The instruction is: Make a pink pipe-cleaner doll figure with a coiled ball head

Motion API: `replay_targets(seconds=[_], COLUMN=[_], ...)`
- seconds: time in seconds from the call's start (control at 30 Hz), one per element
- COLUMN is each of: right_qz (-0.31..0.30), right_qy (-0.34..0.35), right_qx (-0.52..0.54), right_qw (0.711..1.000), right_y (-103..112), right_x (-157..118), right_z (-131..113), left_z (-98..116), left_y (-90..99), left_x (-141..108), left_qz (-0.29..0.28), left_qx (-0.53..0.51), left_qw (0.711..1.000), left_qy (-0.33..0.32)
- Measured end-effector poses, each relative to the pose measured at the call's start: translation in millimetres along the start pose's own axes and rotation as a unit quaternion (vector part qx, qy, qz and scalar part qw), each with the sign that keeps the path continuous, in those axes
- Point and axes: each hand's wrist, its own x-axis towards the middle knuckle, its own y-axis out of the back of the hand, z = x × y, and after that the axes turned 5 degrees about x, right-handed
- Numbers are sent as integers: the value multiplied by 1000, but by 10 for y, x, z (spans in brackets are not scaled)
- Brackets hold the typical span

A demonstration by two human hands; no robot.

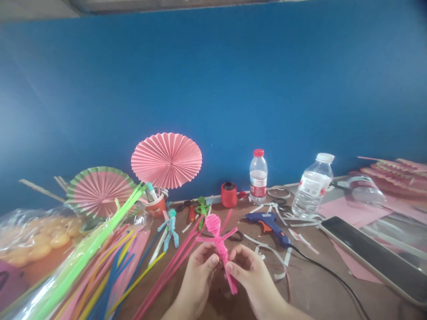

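Between my two hands is a pink pipe cleaner figure [220, 245], upright and slightly tilted, with a coiled round head, thin arms and a wrapped body. My left hand [202, 270] pinches its body from the left. On the right side my right hand [246, 269] has thumb and fingers closed on the lower body. Pink pipe cleaners [173, 271] lie on the table beside my left hand. Behind them stand a light blue pipe cleaner figure [171, 229] and a green one [202, 209].
A blue glue gun [271, 224] with a black cord lies right of my hands. Behind are water bottles [258, 180] [312, 189] and red tape [229, 195]. A phone [373, 258] rests at right; bagged green pipe cleaners [90, 249] and paper fans [167, 160] are at left.
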Motion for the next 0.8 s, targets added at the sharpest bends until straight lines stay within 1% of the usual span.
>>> replay_targets(seconds=[0.13,0.33,0.47,0.67,0.8], right_qz=[19,5,17,-8,-19], right_qy=[5,11,21,-30,-34], right_qx=[24,18,-26,-103,-167], right_qw=[1000,1000,999,994,985], right_y=[23,89,111,70,44], right_x=[16,47,57,26,8], right_z=[26,99,141,134,76], left_z=[-28,0,-13,-35,-43], left_y=[6,-13,-5,16,48], left_x=[0,-34,-32,-1,-8], left_qz=[-14,-34,-19,1,22], left_qx=[-27,-16,-31,-27,-10], left_qw=[1000,999,999,999,999], left_qy=[4,-1,18,19,28])
